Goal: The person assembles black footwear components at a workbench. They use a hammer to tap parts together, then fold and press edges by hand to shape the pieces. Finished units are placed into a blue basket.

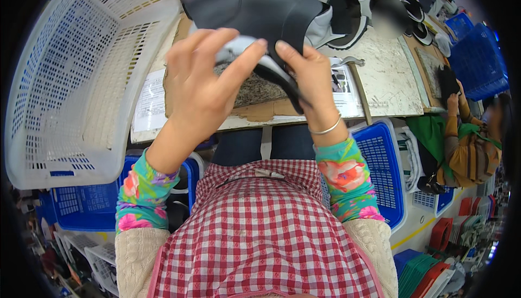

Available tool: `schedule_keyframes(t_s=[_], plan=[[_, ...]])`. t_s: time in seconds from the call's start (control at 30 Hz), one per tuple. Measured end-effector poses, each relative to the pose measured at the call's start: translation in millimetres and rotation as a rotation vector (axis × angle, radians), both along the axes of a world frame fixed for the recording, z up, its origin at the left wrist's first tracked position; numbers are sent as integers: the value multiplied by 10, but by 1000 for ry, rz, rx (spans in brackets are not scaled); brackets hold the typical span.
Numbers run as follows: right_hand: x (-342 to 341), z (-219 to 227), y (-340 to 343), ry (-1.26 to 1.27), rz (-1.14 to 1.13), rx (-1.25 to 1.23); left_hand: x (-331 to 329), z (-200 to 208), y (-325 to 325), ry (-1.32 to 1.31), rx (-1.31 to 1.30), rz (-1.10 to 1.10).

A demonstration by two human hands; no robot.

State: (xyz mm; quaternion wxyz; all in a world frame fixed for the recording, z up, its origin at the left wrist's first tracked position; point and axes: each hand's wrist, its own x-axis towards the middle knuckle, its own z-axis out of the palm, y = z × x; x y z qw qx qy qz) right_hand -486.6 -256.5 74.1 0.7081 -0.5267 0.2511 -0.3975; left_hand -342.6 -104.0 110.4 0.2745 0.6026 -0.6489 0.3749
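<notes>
Over the worktable, both my hands are on a black-and-white shoe upper, blurred by motion. My right hand is closed on its black edge, thumb on top. At its white part is my left hand, fingers curved and thumb and forefinger close to the piece. The left fingertips are smeared, so I cannot tell how firmly they grip. Just beyond lies a large, dark, smooth sheet of material. Several black-and-white shoe uppers sit to its right. A stone-like slab shows beneath my hands.
A tall white perforated basket stands on the left. A metal-headed hand tool lies on printed paper to the right. Blue crates flank me below the table's edge. Another person works at the far right.
</notes>
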Motion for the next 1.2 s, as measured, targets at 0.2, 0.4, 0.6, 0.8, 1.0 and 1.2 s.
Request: schedule_keyframes(t_s=[0.2,0.4,0.6,0.8,1.0,1.2], plan=[[-113,-774,249,173,-58,-15,26,-836,-49,581,445,-159],[-275,-871,221,-129,18,398,-117,-1334,-58,1967,224,-433],[-225,-753,204,-241,-3,410,-318,-1123,-128,2240,257,-550],[-308,-733,249,-80,33,239,60,-821,-24,541,-21,-12],[-254,-671,405,-54,7,168,-16,-990,109,1556,353,-520],[-206,-756,457,-228,27,370,-419,-1320,15,2336,-35,-705]])
